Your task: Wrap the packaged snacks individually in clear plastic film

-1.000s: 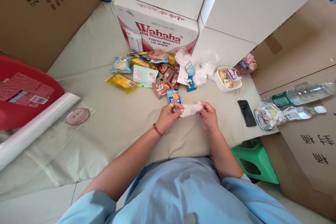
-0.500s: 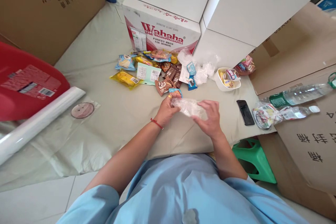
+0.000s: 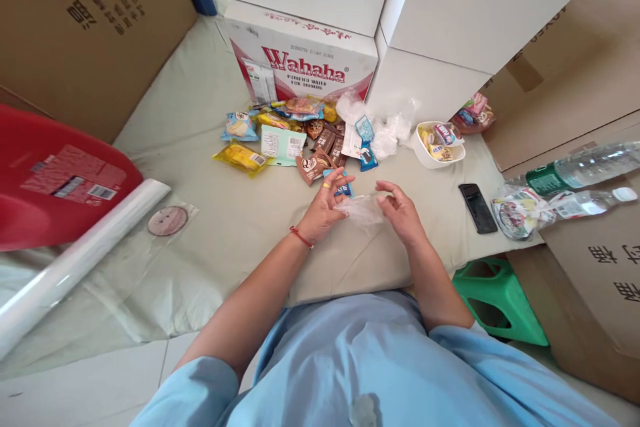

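Note:
A crumpled clear plastic bag spans the gap between my two hands, above the cloth. My left hand, with a ring and a red bracelet, pinches the bag's left end. My right hand has its thumb and bent fingers at the bag's right end, seemingly pinching its edge. Just beyond my left fingers lies a blue snack packet, partly hidden by them. Behind it are a brown snack packet, a pale green packet and a yellow packet.
A white bowl of snacks and a phone lie right of my hands, with bottles farther right. A Wahaha carton stands behind the snacks. At left are a red container and a plastic film roll.
My right hand has shifted slightly and the bag between my hands has changed shape, hanging looser. The whole view has moved a little.

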Demonstrator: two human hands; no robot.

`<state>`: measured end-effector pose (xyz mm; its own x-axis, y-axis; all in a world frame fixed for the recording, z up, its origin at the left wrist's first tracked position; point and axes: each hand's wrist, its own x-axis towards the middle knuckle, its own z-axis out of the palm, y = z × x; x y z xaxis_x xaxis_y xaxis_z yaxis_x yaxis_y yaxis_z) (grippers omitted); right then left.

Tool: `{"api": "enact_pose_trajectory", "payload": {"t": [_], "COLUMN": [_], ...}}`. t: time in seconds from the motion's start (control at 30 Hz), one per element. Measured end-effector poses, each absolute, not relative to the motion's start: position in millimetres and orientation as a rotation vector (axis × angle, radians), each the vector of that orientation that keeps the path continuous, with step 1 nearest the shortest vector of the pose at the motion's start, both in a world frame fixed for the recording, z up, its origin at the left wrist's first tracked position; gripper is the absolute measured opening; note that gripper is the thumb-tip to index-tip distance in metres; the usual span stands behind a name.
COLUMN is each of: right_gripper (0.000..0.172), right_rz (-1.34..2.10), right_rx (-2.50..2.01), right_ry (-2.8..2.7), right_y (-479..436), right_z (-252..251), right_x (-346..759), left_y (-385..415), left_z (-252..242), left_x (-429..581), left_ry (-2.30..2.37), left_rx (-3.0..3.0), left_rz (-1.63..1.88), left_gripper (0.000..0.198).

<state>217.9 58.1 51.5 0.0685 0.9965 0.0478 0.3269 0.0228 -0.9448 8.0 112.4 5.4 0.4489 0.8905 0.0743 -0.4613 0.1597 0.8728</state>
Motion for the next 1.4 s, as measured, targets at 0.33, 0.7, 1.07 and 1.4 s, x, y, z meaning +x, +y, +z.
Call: {"api": "enact_pose_trajectory", "payload": {"t": [0.33,0.7,1.07,1.4], "right_gripper": [0.034,0.035,0.025,0.025], "right_rz": [0.95,1.101,0.541,1.066], "right_rx": [-1.49,-1.426,-1.552,-1.343], "right_ry": [-1.053,-0.931,-1.215,-1.226], "right_y": [60.3,83.7,74.3,80.5], "right_z": [41.2,43.5,51.5,51.1], "right_x": [199.4,196.0,213.1,176.0], "left_y": [110.2,109.6,105.6,103.0], "left_z": [4.1,9.3,6.7,7.1], "left_x": [13.3,8.0,7.3,6.6], "left_ry": [0.805,1.039,1.042,1.054], "left_rx": [0.86,0.867,0.818,0.953], "left_rz": [1.266,1.187,1.133,1.138], "left_gripper": [0.056,0.042,0.05,0.033]}}
